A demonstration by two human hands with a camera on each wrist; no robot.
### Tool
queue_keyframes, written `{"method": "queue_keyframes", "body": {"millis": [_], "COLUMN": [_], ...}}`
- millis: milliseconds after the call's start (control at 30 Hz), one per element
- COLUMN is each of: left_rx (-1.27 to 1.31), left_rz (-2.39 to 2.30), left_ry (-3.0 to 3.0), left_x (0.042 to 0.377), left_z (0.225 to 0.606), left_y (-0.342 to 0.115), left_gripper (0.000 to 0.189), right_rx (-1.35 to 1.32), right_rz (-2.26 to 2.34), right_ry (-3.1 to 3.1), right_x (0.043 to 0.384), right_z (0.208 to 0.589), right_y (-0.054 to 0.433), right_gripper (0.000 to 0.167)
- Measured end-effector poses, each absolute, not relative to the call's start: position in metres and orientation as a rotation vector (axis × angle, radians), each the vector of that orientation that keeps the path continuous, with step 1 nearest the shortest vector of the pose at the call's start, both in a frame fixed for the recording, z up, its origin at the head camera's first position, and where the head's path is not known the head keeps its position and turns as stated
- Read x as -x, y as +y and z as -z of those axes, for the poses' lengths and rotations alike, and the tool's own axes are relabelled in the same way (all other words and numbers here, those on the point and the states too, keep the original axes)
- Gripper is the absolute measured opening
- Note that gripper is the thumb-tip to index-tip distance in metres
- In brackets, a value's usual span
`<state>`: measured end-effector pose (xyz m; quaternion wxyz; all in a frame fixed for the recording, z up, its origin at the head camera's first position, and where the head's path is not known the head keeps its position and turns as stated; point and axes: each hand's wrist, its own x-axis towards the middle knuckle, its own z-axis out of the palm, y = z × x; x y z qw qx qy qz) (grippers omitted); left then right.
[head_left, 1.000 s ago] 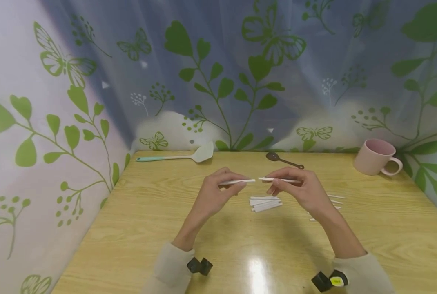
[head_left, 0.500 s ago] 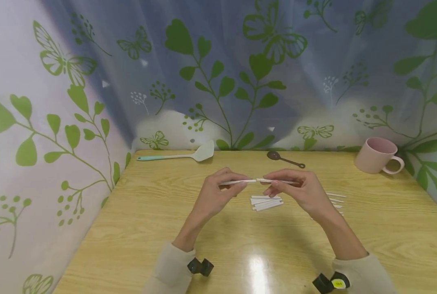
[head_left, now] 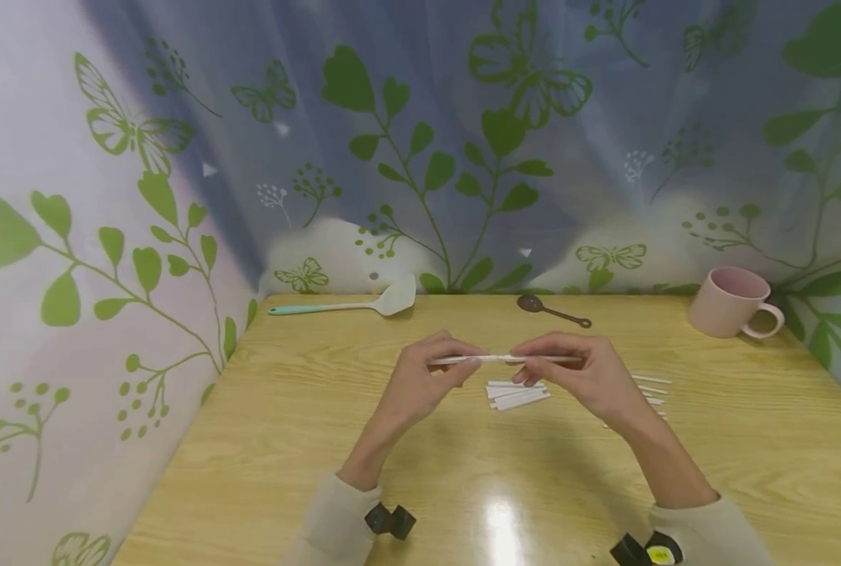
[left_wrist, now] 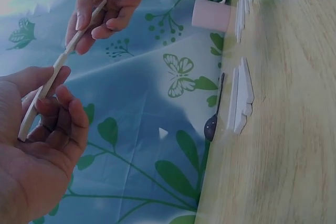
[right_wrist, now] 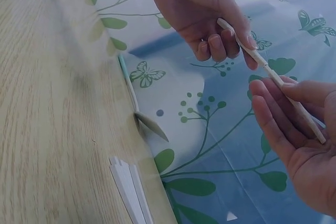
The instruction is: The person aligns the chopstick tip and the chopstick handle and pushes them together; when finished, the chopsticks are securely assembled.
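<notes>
My left hand (head_left: 420, 381) pinches a thin white stick (left_wrist: 30, 115) between thumb and fingers. Opposite it, my right hand (head_left: 593, 381) pinches a second white stick (right_wrist: 303, 114). Both are raised over the table, end to end in one nearly straight line, with their inner tips meeting between the hands. A small notch or seam shows where they meet in the right wrist view. Below and between the hands lies a bunch of similar white sticks (head_left: 516, 395) on the table.
More white sticks (head_left: 652, 390) lie spread out, partly hidden behind the right wrist. Along the table's (head_left: 272, 440) back edge are a spatula (head_left: 392, 299) with a turquoise handle, a dark brown spoon (head_left: 531, 304) and a pink mug (head_left: 725, 305). A patterned curtain (head_left: 420, 141) hangs behind.
The two sticks have come together: a gap between their tips one second ago has narrowed and closed. Both hands keep their pinch. The view has shifted slightly.
</notes>
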<state>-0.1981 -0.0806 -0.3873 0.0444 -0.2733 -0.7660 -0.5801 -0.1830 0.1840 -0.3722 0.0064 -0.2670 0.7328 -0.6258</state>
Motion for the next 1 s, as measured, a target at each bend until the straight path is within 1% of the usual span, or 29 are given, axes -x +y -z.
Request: {"method": "queue_keyframes", "body": {"millis": [233,533,1000], "left_rx": [0.822,0.885,0.856], "left_rz": [1.783,1.862,2.032], "left_ry": [-2.356,-2.313,-2.241], "left_x": [0.197,0.198,0.193], "left_z": [0.391,0.394,0.391], "left_y": [-0.081,-0.078,-0.074], "left_gripper": [0.017,0.017,0.016], "right_rx": [0.793,0.747,0.720], "right_rz": [1.914,1.925,1.995], "right_ry": [2.321,2.299,2.255], "right_x": [0.183,0.182,0.178], "right_z": [0.374,0.373,0.371], "right_y": [0.181,0.179,0.173], "right_gripper": [0.021,0.021,0.019]}}
